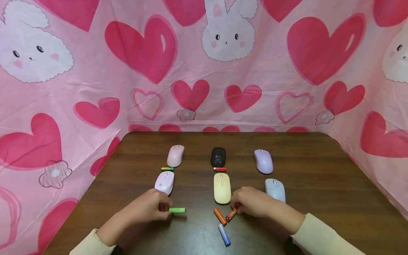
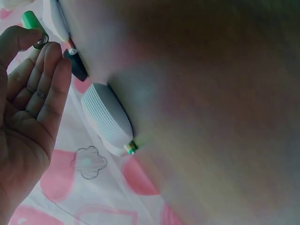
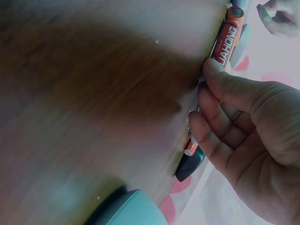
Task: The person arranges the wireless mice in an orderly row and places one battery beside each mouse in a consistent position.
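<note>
In the head view my left hand [image 1: 149,207] pinches one end of a green battery [image 1: 177,210], just in front of a pinkish-white computer mouse [image 1: 164,182]. The left wrist view shows this green battery [image 2: 33,22] between thumb and fingertips. My right hand [image 1: 253,201] holds a red battery [image 1: 231,214] with lettering by its end, low over the table. That red battery [image 3: 225,46] meets the thumb in the right wrist view. Close to it lie an orange battery [image 1: 220,216] and a blue battery [image 1: 224,235]. A yellow mouse [image 1: 222,188] sits left of my right hand.
Behind stand a pink mouse [image 1: 175,156], a black mouse [image 1: 218,157] and a purple mouse [image 1: 263,161]. A green-yellow battery [image 1: 167,169] and a red-silver battery [image 1: 220,169] lie between the rows. My right forearm partly covers a light blue mouse [image 1: 275,189].
</note>
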The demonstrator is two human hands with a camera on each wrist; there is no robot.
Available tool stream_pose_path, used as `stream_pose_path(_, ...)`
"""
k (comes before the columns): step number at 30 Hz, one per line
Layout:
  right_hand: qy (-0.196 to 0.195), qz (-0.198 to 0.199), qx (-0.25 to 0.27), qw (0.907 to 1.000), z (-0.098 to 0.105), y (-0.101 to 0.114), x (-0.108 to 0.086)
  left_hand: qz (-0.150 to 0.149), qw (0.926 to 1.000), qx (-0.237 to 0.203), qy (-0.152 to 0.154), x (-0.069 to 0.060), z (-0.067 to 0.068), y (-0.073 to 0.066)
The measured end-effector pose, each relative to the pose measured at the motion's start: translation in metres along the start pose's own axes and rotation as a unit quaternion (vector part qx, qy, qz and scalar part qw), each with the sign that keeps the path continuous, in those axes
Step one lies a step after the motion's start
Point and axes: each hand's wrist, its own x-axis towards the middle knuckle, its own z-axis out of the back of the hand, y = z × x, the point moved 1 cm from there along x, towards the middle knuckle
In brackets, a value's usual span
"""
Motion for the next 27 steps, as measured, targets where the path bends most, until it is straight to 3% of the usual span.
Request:
stream_pose_path(9,0.001,-0.002,0.002,1.0000,0.002,-0.003,-0.005,0.014,0.9999,-0.006,0.002,-0.006,0.007,0.012)
stream_pose_path(16,-0.017,0.004,-0.010,0.9998,0.006,-0.003,-0.009,0.053,0.9983,-0.022,0.007,-0.016,0.013,0.024)
stream_pose_path(27,-0.016,-0.016,0.002,0.9997,0.008,-0.005,-0.013,0.069,0.9973,-0.023,0.010,-0.023,0.018,0.034)
